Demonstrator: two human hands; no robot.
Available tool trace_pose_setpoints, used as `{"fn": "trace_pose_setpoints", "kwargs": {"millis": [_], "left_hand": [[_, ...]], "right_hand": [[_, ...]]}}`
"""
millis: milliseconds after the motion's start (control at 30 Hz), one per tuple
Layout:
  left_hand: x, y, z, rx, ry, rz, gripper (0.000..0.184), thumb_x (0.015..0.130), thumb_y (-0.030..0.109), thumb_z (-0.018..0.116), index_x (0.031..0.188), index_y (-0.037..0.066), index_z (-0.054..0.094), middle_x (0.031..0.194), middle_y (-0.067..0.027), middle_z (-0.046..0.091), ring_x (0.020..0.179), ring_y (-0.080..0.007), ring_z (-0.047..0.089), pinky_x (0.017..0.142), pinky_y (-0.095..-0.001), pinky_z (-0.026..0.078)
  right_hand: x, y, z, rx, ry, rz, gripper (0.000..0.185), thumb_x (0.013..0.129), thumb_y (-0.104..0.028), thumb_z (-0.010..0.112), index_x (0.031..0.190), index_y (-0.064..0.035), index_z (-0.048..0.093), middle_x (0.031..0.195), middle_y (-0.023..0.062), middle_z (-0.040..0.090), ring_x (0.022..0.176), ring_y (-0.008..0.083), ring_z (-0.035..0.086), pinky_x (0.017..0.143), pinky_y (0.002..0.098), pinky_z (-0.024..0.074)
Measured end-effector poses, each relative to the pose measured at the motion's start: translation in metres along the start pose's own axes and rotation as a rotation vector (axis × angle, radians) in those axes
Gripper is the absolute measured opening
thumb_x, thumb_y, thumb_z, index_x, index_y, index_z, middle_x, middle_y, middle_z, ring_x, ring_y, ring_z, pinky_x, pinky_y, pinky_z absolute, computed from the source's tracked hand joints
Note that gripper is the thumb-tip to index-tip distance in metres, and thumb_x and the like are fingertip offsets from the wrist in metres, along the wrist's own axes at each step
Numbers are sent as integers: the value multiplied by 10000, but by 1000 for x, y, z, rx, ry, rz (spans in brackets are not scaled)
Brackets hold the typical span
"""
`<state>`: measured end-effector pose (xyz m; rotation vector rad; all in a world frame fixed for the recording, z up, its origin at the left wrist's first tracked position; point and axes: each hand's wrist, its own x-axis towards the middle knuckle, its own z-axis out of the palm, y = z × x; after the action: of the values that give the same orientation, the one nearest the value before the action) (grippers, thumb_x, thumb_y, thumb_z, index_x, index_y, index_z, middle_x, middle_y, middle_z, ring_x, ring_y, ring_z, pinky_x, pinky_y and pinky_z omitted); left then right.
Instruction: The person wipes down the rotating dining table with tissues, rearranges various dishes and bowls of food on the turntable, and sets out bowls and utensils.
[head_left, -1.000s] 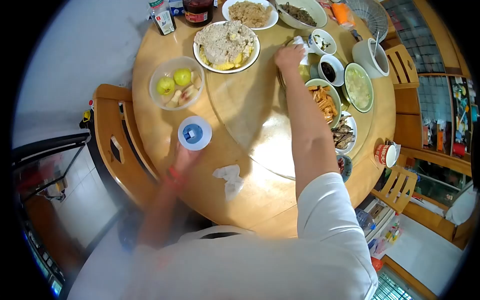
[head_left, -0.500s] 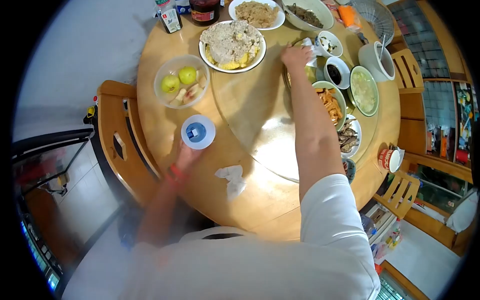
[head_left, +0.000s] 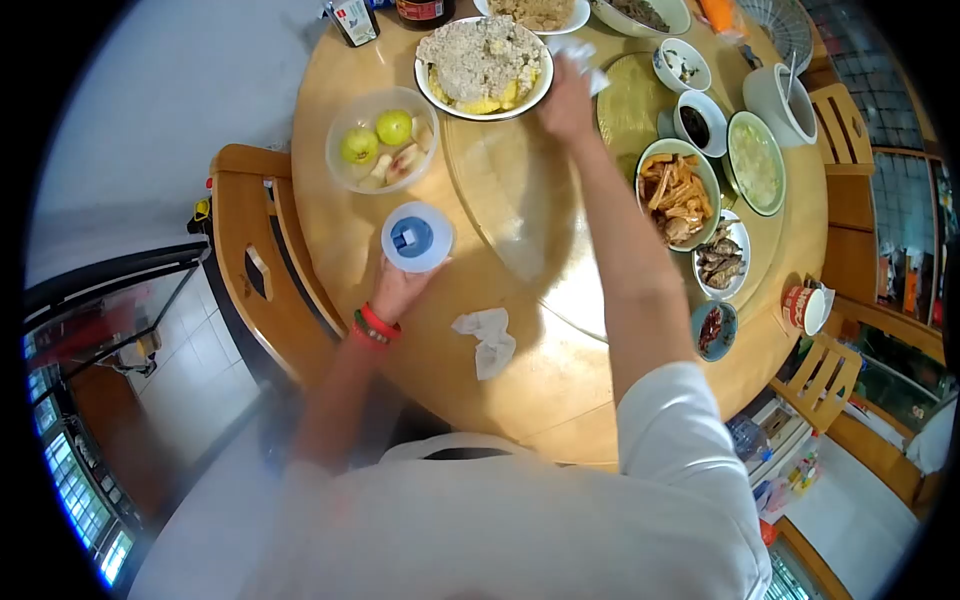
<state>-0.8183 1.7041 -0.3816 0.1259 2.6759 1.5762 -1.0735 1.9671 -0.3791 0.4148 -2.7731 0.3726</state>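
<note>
Right now the left hand (head_left: 398, 288) has its fingers curled round a white cup (head_left: 417, 237), just on the near side of the fruit bowl (head_left: 360, 110), with a crumpled napkin (head_left: 488, 345) lying on the table (head_left: 560, 410) close by. Farther out, the right hand (head_left: 568, 103) has hold of a tissue (head_left: 588, 62) at the turntable (head_left: 520, 180), just beside the corn bowl (head_left: 546, 75), though its fingertips are hidden and I cannot tell how tightly they close.

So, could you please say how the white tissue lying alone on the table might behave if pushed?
The white tissue would probably be floppy, given its limp creases; being thin, it seems light, likely sliding or bunching up.
</note>
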Motion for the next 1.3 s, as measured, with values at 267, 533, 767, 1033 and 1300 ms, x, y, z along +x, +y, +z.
{"fn": "trace_pose_setpoints", "kwargs": {"millis": [267,533,767,1033,1300], "left_hand": [[4,17,1,-136,101,69,292,735,114,766,947,-26,622,904,-113,673,817,-208,639,736,-319,498],[4,16,2,-154,144,123,326,713,114,782,958,-16,608,889,-118,664,795,-221,633,728,-323,496],[7,8,-1,-103,76,110,454,678,113,809,1042,-11,568,1024,-118,622,924,-221,592,822,-337,473],[8,3,-3,-106,-5,45,458,695,97,798,1064,-32,559,1062,-122,606,975,-210,580,853,-323,466],[12,-2,3,-287,111,204,492,689,124,796,1095,8,542,1082,-137,566,954,-255,565,842,-360,453]], "right_hand": [[-215,-155,-92,292,-315,-32,556,873,-107,498,1387,8,320,1460,189,282,1372,356,226,1114,490,168],[-65,-65,-20,6,-6,65,496,905,-201,439,1349,6,360,1414,202,342,1310,368,309,1080,513,213],[-169,-164,-62,322,-123,-109,517,784,-93,565,1258,76,445,1372,229,371,1308,382,323,1085,485,249],[-210,-146,-111,-225,-590,-544,301,820,-201,525,1009,-18,671,1309,177,426,1267,412,325,1035,460,300],[-173,-155,-78,-467,-452,-677,337,835,-250,526,1044,-37,683,1321,189,405,1313,436,247,1029,510,275]]}}
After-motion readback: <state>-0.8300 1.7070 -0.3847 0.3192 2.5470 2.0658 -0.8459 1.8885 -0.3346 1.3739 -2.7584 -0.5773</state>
